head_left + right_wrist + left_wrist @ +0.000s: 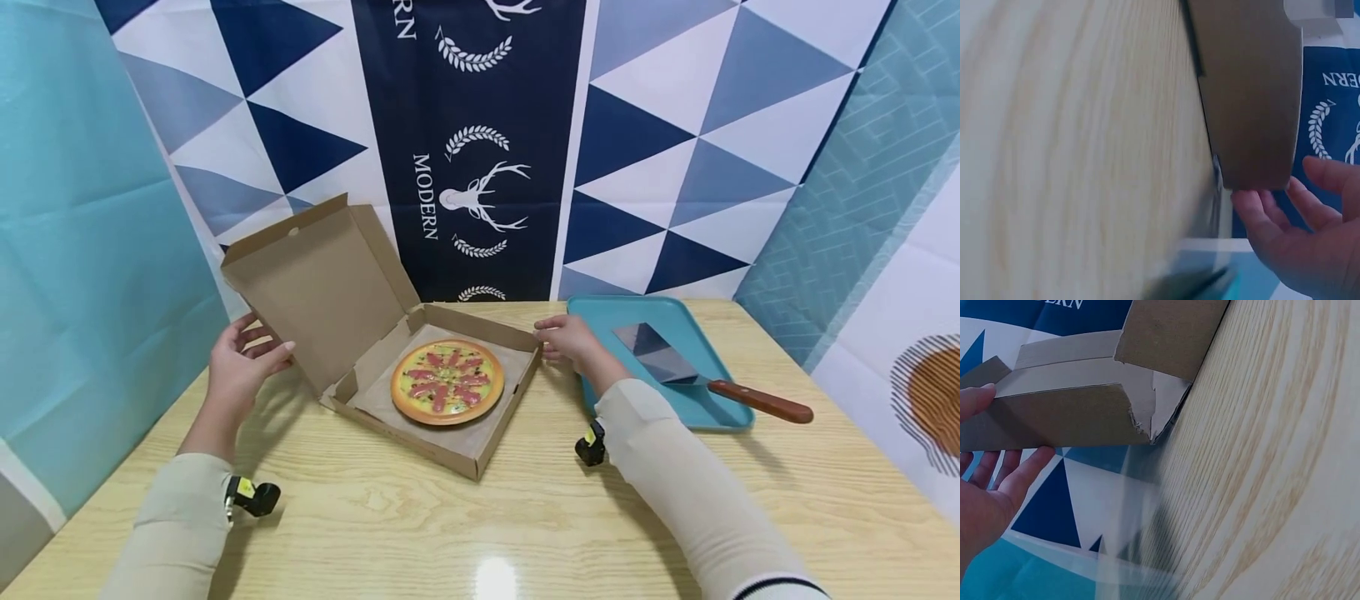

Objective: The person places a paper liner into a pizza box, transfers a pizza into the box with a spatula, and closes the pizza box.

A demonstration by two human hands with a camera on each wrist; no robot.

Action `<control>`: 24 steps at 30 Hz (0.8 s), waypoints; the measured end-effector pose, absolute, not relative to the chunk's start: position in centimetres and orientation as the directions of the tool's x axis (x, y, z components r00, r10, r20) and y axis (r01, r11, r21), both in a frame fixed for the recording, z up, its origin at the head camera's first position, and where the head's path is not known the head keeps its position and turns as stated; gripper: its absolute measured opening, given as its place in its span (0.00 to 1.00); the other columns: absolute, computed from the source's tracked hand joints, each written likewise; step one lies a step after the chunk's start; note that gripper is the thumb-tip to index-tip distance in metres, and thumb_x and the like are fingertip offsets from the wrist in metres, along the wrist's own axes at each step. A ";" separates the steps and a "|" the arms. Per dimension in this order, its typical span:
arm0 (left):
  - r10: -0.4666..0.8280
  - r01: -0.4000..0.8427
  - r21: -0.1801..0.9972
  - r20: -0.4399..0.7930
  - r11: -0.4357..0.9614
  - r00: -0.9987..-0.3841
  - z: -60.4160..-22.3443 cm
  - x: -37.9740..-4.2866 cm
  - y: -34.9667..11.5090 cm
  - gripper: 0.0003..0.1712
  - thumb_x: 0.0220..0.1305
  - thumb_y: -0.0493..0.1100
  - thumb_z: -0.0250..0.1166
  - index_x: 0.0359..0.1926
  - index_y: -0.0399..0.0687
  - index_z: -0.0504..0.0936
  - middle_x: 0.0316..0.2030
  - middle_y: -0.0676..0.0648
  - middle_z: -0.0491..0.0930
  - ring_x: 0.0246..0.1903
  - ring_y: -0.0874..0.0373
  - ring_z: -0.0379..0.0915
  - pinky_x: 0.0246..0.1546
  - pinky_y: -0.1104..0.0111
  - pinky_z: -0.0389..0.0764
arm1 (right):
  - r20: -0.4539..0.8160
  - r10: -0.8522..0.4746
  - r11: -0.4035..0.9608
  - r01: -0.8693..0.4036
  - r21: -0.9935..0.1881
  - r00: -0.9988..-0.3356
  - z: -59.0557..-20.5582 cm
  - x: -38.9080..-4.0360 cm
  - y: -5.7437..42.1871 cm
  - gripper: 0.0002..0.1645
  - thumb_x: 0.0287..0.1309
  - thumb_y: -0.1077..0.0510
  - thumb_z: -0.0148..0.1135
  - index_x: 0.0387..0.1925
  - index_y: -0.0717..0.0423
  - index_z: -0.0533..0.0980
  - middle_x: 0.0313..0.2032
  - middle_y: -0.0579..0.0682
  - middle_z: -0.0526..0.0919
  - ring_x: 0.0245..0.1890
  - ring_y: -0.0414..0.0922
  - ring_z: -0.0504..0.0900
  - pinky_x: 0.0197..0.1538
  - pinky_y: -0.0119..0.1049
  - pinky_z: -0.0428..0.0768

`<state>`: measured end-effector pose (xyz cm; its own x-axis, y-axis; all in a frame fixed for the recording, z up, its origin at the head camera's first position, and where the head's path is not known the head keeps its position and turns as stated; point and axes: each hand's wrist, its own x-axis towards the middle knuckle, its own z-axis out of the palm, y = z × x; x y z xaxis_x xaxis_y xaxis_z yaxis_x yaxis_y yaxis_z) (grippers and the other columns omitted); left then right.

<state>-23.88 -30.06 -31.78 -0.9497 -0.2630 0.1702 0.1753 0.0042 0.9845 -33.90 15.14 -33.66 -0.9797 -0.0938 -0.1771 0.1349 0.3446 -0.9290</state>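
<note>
An open brown cardboard pizza box [431, 450] sits on the table, its lid [326, 292] tilted up and back to the left. Inside, on a pale liner, lies a round pizza [447, 382] with red and green topping. My left hand [243, 358] holds the lid's left edge, thumb on one side and fingers on the other; the left wrist view shows the fingers [1019, 475] against the lid's cardboard side [1079, 419]. At the box's far right corner, my right hand [570, 340] touches the cardboard [1250, 112] with its fingertips, thumb apart.
A teal tray [600, 312] stands at the right back, behind my right forearm. Across it lies a metal spatula [660, 354] with a wooden handle [761, 402] reaching past the rim. A patterned curtain [637, 150] borders the wooden table [390, 542] at the back.
</note>
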 end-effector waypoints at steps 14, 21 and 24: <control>-0.223 0.220 0.975 0.221 0.033 -0.949 -31.8 -23.9 -29.9 0.49 0.57 0.28 0.69 0.75 0.42 0.53 0.50 0.51 0.69 0.46 0.60 0.73 0.38 0.70 0.83 | -0.236 -0.027 0.314 0.216 -0.924 -0.971 -33.4 -33.2 15.0 0.16 0.61 0.71 0.58 0.50 0.72 0.75 0.41 0.57 0.76 0.28 0.42 0.75 0.45 0.39 0.83; -0.222 0.236 0.970 0.241 0.049 -0.945 -31.8 -23.9 -29.5 0.47 0.57 0.27 0.69 0.74 0.41 0.55 0.49 0.51 0.70 0.46 0.59 0.73 0.37 0.72 0.83 | -0.211 -0.051 0.327 0.183 -0.927 -0.976 -33.5 -32.9 15.6 0.05 0.57 0.74 0.58 0.37 0.71 0.75 0.35 0.59 0.75 0.25 0.43 0.74 0.36 0.36 0.85; -0.214 0.241 0.966 0.255 0.090 -0.943 -31.8 -24.0 -29.4 0.46 0.57 0.27 0.68 0.73 0.41 0.56 0.49 0.52 0.70 0.47 0.60 0.72 0.37 0.72 0.83 | -0.205 -0.042 0.356 0.177 -0.918 -0.978 -33.6 -32.6 15.5 0.06 0.59 0.75 0.57 0.39 0.72 0.74 0.36 0.59 0.74 0.26 0.42 0.75 0.38 0.36 0.85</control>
<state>-23.97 -29.36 -31.78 -0.9428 -0.2140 0.2554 0.2413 0.0900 0.9663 -32.63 15.52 -33.58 -0.9778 -0.0423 -0.2053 0.1773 0.3557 -0.9176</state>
